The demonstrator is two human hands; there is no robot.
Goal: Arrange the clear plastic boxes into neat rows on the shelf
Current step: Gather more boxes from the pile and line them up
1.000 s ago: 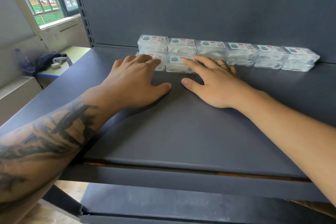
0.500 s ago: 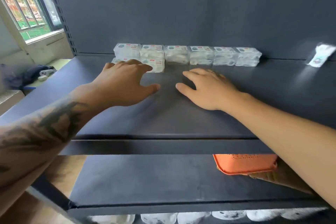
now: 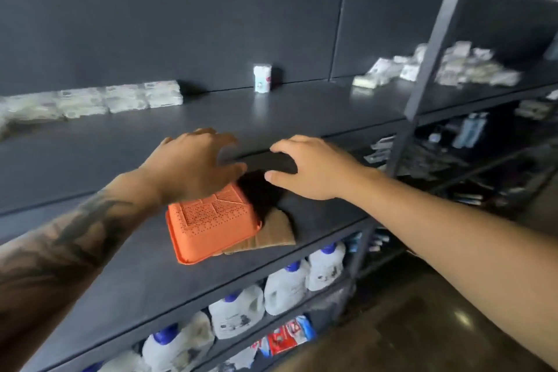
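1. Nearest to me, low in the view, I see white jugs [image 3: 287, 290] with blue caps lined up on the bottom shelf, and a red packet [image 3: 280, 341] below them.
2. On the middle shelf [image 3: 136, 287] an orange basket [image 3: 211, 226] lies upside down, partly over a piece of cardboard [image 3: 271, 234].
3. My left hand [image 3: 193, 169] is in front of the upper shelf's edge and above the basket; its fingers are loosely spread and hold nothing. It is motion-blurred, so I cannot tell whether the fingertips touch the shelf.
4. My right hand [image 3: 311, 167] is just beside it, fingers relaxed and slightly bent, thumb apart, gripping nothing. Its fingers appear to lie at the front lip of the upper shelf [image 3: 302, 112].
5. Farther back on that shelf, a row of clear boxes [image 3: 120, 98] sits against the back panel at the left, side by side; it runs blurred toward the left edge of the view.
6. One small box [image 3: 262, 78] stands upright alone, well to the right of the row, near the back panel.
7. Farthest right, past a grey upright post [image 3: 422, 69], a loose heap of boxes [image 3: 447, 69] lies on the next shelf section; the detail is too blurred to count.
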